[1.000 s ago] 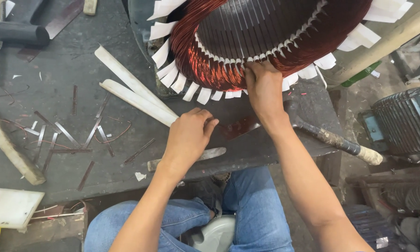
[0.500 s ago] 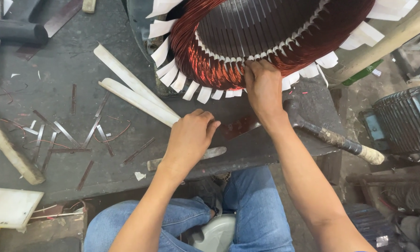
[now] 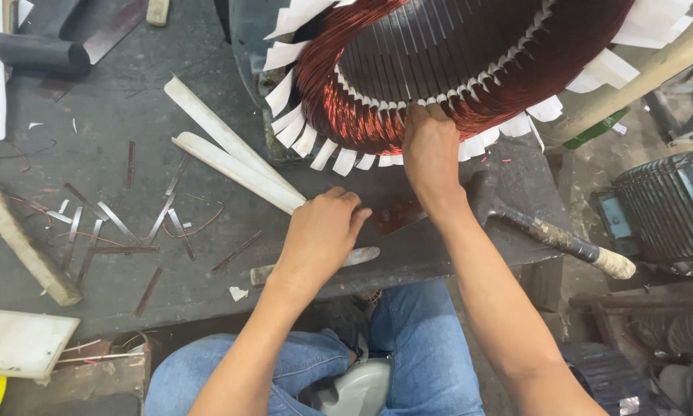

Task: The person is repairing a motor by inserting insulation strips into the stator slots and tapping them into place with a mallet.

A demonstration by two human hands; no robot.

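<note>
Dark, scuffed workbench (image 3: 92,100) fills the upper left of view, surface stained and scratched. Thin metal strips (image 3: 119,223) and wire scraps scattered toward its left edge. Wooden stick (image 3: 26,243) lies at far left edge. Off the bench's right edge: grey concrete floor (image 3: 593,166), dirty; a ribbed motor housing (image 3: 666,204) stands there. Light even, soft shadows.

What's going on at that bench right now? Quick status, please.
Right hand pressing on the copper winding at the stator's rim. Left hand closed on the near ends of two white strips. Hammer lies beside the right wrist.
</note>
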